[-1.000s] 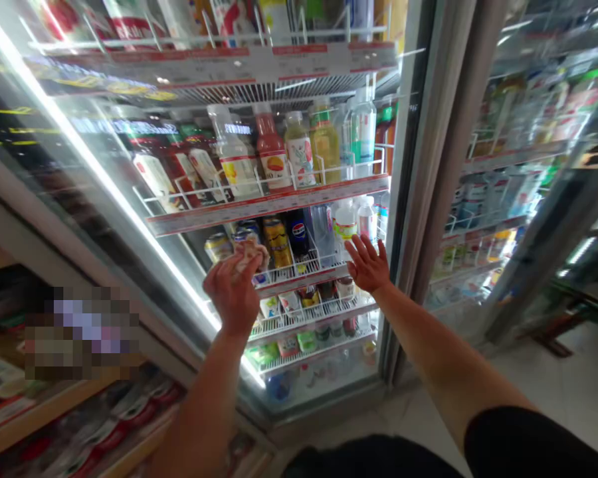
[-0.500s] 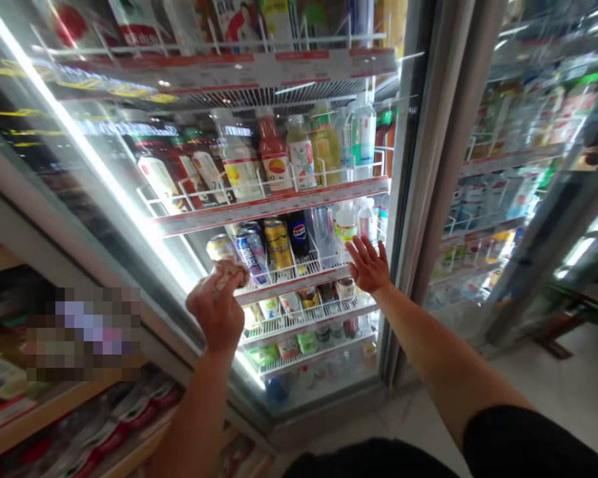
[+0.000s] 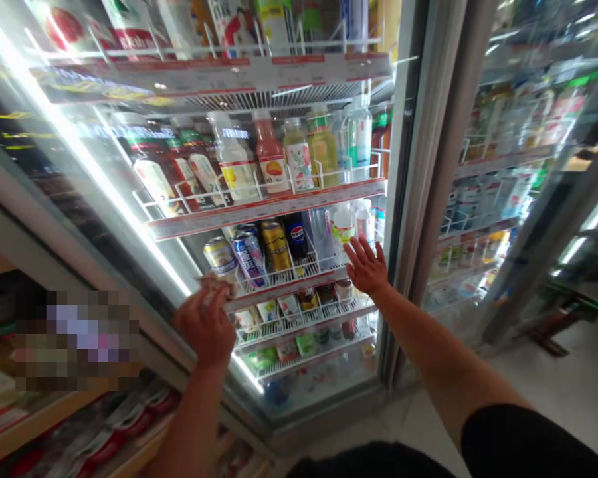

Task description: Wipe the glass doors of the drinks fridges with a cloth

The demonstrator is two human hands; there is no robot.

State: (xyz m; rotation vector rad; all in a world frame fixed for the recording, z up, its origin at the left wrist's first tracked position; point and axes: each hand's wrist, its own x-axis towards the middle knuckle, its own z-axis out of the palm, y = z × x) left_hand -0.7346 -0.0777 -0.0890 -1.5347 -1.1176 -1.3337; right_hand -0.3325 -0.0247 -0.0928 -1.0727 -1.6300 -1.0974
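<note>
My left hand (image 3: 206,328) is closed around a crumpled, brownish-white cloth (image 3: 218,287), which it holds up at the glass door of a lit drinks fridge. Part of the cloth is hidden behind my fingers. My right hand (image 3: 367,267) is spread with the palm toward the glass on the door's right side; its fingers appear to rest on the pane. Behind the glass between the hands are a silver can (image 3: 220,255), a blue can (image 3: 249,255), a gold can (image 3: 276,245) and a dark Pepsi bottle (image 3: 297,236).
Bottles fill the upper shelves, among them a red juice bottle (image 3: 270,156). To the right of a metal door frame (image 3: 428,166) stands another glass-fronted fridge (image 3: 488,192). Wooden shelving (image 3: 54,415) with packaged goods is at lower left. Pale floor tiles (image 3: 568,392) lie at lower right.
My left hand has moved down and to the left with the cloth, uncovering more of the silver can. My right hand stays in nearly the same place, spread at the glass.
</note>
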